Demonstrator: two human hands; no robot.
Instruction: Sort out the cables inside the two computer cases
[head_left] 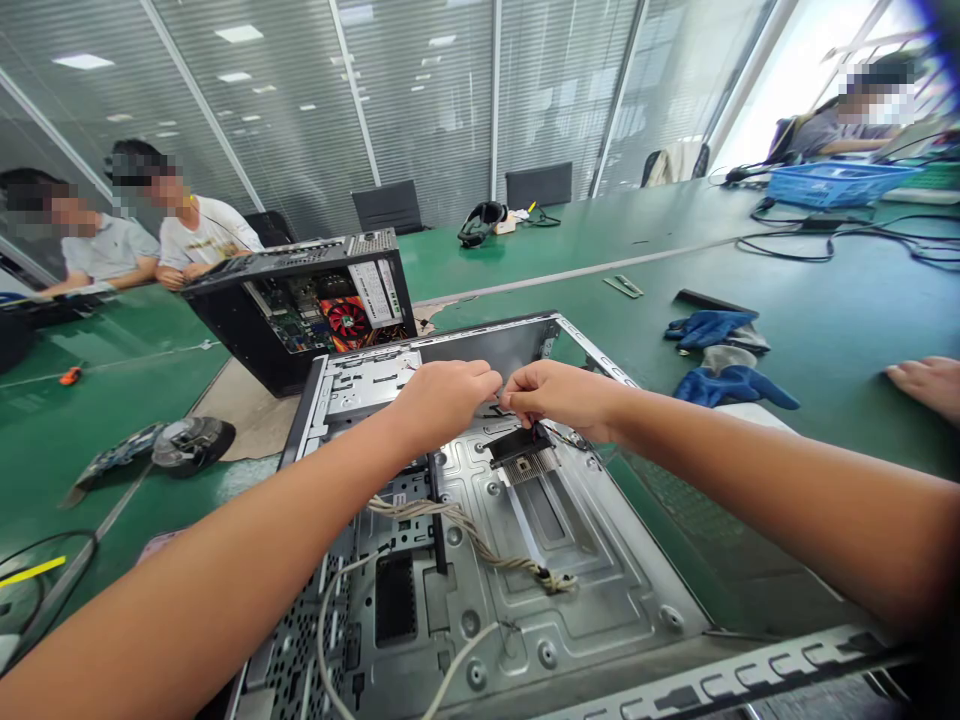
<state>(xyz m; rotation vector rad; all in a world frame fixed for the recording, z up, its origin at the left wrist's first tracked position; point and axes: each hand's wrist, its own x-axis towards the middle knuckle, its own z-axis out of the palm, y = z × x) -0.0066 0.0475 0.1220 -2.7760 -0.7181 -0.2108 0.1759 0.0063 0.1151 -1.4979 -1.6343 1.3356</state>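
Heatsink with a dark block [529,462] lies inside the open computer case [630,600], toward its far right part, just below the right hand [559,395]. Thin wires [566,437] lead off near it. The left hand [448,395] meets the right above it, fingertips of each pinched narrow; what sits between them is too small and too covered to tell. Such fine work seems best done with light fingertip pressure, wrists braced if possible, turning the piece gently rather than tugging, and keeping the thin wires slack and away from the case's metal edges. Counting outward, I see 1 heatsink, 1 twisted cable bundle [480,545] across the case floor, and 2 computer cases: the open 1 lying flat and 1 standing case [255,340] beyond it, with 1 red fan [348,320] showing inside. On the green table [825,330] are what look like 2 blue-and-grey gloves [731,383] and 1 blue basket [840,187]. Around it sit 3 people, 2 at left [112,245] and 1 at far right [817,130]; 1 other hand [930,385] rests at the right edge.
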